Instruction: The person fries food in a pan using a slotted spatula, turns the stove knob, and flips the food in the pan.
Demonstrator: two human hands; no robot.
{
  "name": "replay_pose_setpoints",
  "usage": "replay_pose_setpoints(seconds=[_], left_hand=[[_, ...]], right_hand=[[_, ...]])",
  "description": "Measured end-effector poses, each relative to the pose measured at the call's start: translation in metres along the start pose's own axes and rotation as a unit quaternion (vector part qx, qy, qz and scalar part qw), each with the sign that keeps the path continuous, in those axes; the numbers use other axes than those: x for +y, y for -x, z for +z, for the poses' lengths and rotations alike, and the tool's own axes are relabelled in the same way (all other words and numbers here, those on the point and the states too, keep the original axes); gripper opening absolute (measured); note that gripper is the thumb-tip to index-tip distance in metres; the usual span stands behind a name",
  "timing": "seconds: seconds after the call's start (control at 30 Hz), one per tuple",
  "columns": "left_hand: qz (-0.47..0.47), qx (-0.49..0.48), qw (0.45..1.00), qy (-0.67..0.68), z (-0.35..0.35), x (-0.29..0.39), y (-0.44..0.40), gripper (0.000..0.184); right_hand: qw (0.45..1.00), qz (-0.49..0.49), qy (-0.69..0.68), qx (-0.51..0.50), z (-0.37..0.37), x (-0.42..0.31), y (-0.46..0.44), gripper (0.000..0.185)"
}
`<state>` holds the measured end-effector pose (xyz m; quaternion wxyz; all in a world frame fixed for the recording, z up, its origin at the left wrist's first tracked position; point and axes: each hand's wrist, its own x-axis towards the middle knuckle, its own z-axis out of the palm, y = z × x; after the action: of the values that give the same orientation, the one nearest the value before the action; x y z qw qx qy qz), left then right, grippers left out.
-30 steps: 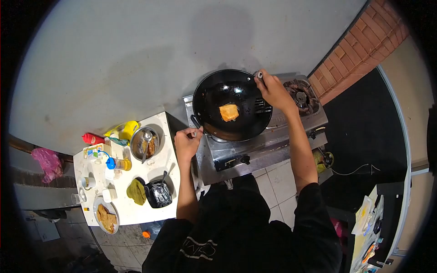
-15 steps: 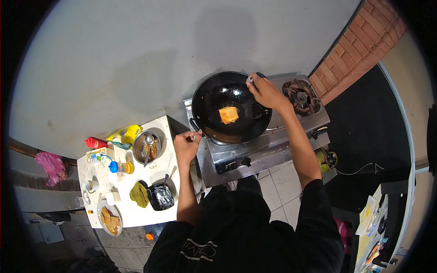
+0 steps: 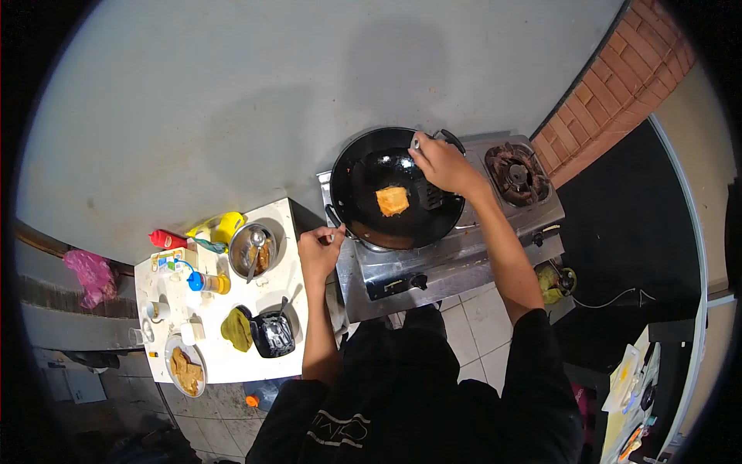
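Observation:
A black wok sits on the left burner of the steel stove, with a golden-brown folded piece of food near the middle of its oily inside. My right hand is closed around the handle of a black slotted spatula. The spatula's blade rests inside the wok, to the right of the food and apart from it. At the wok's lower left rim is my left hand, its fingers pinched at the side handle; the exact contact is partly hidden.
Right of the wok is a bare burner on the stove. The white table at left bears a metal bowl with a ladle, a plate of fried food, bottles, a green cloth and a black dish.
My right hand and the spatula have moved slightly left, bringing the blade closer to the food. My left hand stays at the wok's rim. The whole view has shifted a little.

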<state>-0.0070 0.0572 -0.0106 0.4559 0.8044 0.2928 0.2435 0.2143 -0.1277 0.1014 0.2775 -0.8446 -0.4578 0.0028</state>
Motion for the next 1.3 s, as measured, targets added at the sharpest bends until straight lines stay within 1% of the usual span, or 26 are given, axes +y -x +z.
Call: replay_pose_setpoints(seconds=[0.03,0.07,0.1,0.17,0.27,0.5,0.57,0.7,0.77,0.8,0.87,1.07,1.1,1.17,1.3], left_hand=[[0.002,0.002,1.000,-0.001,0.001,-0.001,0.000,0.028],[0.004,0.004,1.000,-0.003,0.002,-0.002,0.000,0.028],[0.003,0.003,1.000,-0.003,0.002,-0.002,0.000,0.028],[0.023,0.012,1.000,-0.007,0.002,-0.002,0.000,0.030],[0.013,0.011,1.000,-0.004,0.001,0.003,0.001,0.031],[0.009,-0.006,1.000,0.002,0.000,0.000,-0.001,0.031],[0.016,-0.008,1.000,0.013,0.000,0.000,-0.002,0.031],[0.010,-0.021,1.000,-0.001,-0.002,0.002,-0.003,0.030],[0.004,-0.017,1.000,-0.007,-0.003,0.005,-0.002,0.029],[0.004,-0.019,1.000,-0.008,-0.004,0.006,-0.002,0.029],[-0.006,-0.012,0.999,-0.031,-0.005,0.009,-0.002,0.030],[-0.011,-0.018,0.999,-0.031,-0.005,0.011,-0.002,0.031],[-0.012,-0.018,0.999,-0.031,-0.005,0.012,-0.001,0.031],[-0.020,-0.012,0.999,-0.041,-0.006,0.017,0.000,0.031],[-0.018,-0.008,0.999,-0.032,-0.005,0.013,-0.001,0.030]], right_hand=[[1.000,-0.006,0.007,-0.015,0.002,-0.001,0.000,0.029],[1.000,-0.014,0.021,-0.001,0.003,-0.001,0.000,0.028],[1.000,-0.013,0.020,-0.001,0.001,-0.002,-0.001,0.028],[0.998,-0.001,0.065,-0.013,-0.005,-0.002,-0.004,0.027],[0.996,-0.005,0.092,-0.010,-0.015,-0.001,-0.008,0.027],[0.994,-0.006,0.107,-0.006,-0.030,-0.004,-0.008,0.030],[0.994,0.021,0.104,-0.019,-0.034,-0.008,-0.006,0.032],[0.995,0.034,0.092,-0.024,-0.037,-0.015,-0.005,0.031],[0.997,0.009,0.080,0.012,-0.032,-0.011,-0.006,0.029],[0.997,0.012,0.079,0.012,-0.028,-0.008,-0.007,0.029],[0.998,-0.024,0.057,0.011,-0.015,-0.001,-0.011,0.028],[0.995,-0.071,0.064,0.008,0.005,0.011,-0.013,0.028],[0.995,-0.071,0.064,0.007,0.002,0.007,-0.013,0.028],[0.994,-0.041,0.096,-0.017,-0.008,-0.001,-0.012,0.029],[0.990,-0.042,0.131,-0.031,-0.016,-0.006,-0.013,0.030]])
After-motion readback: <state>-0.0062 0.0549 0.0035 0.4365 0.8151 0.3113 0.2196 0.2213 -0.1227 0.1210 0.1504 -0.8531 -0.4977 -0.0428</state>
